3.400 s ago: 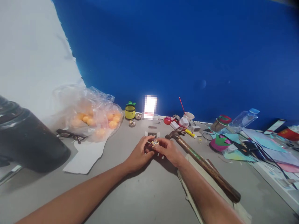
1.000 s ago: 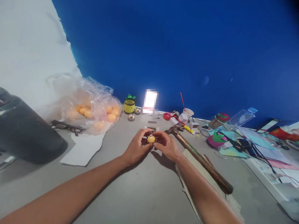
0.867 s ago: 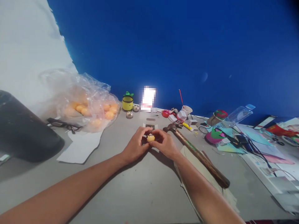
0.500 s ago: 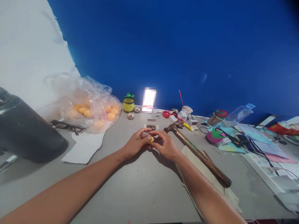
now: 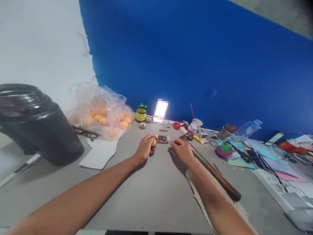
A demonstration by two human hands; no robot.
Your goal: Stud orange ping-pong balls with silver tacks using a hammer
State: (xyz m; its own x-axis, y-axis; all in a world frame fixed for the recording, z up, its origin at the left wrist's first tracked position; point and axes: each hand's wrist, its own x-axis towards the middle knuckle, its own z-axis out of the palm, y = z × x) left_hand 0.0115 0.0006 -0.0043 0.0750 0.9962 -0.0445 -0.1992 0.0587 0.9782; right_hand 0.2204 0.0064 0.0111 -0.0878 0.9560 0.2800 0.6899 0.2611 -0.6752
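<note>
My left hand (image 5: pixel 146 148) is closed around a small yellow-orange ball (image 5: pixel 154 142), most of it hidden by the fingers. Just right of the ball lies an open little box (image 5: pixel 162 139) filled with small shiny metal pieces. My right hand (image 5: pixel 182 149) is on the other side of the box, apart from it, thumb and fingertips drawn together in a pinch; whether anything tiny sits between them cannot be seen. A hammer (image 5: pixel 212 174) with a wooden handle runs beside and partly behind my right hand and forearm, resting on a pale cloth (image 5: pixel 195 184).
Left stand a large dark flask (image 5: pixel 49 130) and a clear bag of orange balls (image 5: pixel 107 117) near white paper (image 5: pixel 100 155). Two silvery studded balls (image 5: pixel 142 125) sit by a yellow pot (image 5: pixel 141 115). Right are a paper cup (image 5: pixel 197 123), a yellow tube (image 5: pixel 198 139) and a plastic bottle (image 5: pixel 248 129).
My hands have come apart: the left keeps the ball, while the right has moved away to the right. The little box now shows between them. The camera view has tilted.
</note>
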